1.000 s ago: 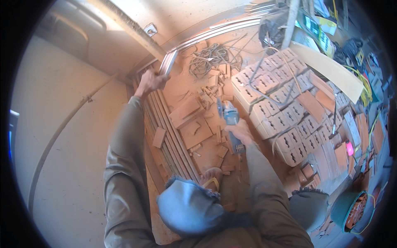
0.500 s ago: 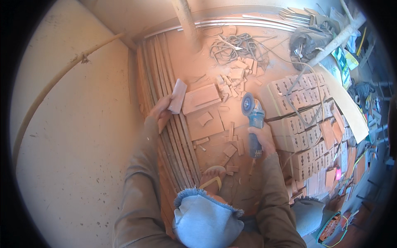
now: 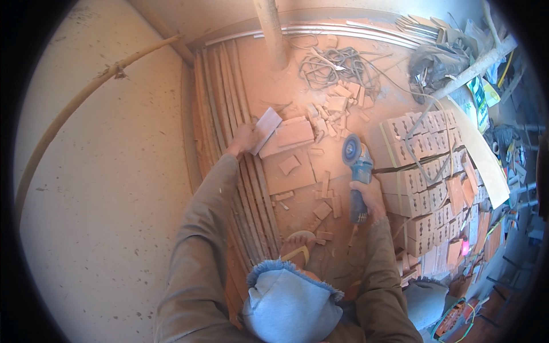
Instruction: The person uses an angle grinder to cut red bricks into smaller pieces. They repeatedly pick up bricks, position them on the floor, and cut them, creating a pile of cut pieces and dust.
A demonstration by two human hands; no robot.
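A person crouches over a dust-covered floor (image 3: 274,86) strewn with terracotta offcuts, seen from a head-worn camera looking straight down. The left hand (image 3: 245,139), reaching out toward 11 o'clock from the person's body, is closed on the edge of a pale flat tile piece (image 3: 267,127), which it holds tilted against a larger terracotta slab (image 3: 289,136) lying just at its 3 o'clock. The right hand (image 3: 369,197) is clenched around the body of a blue angle grinder (image 3: 359,171), its round disc end pointing toward 12 o'clock and held above the floor, apart from the tile piece and at that piece's 4 o'clock. Between the two hands lie a square terracotta tile (image 3: 289,171) and many small cut scraps (image 3: 326,200). A bundle of long narrow wooden strips (image 3: 229,114) runs from 12 to 6 o'clock along the left hand's side, passing under the left forearm. At the grinder's 3 o'clock stand stacks of hollow clay blocks (image 3: 423,171). A tangle of cable (image 3: 331,63) lies at 12 o'clock, beside a pole (image 3: 269,28) rising out of view. One foot in a yellow-strapped sandal (image 3: 300,246) rests at 6 o'clock, just above a knee in frayed blue denim (image 3: 291,297).
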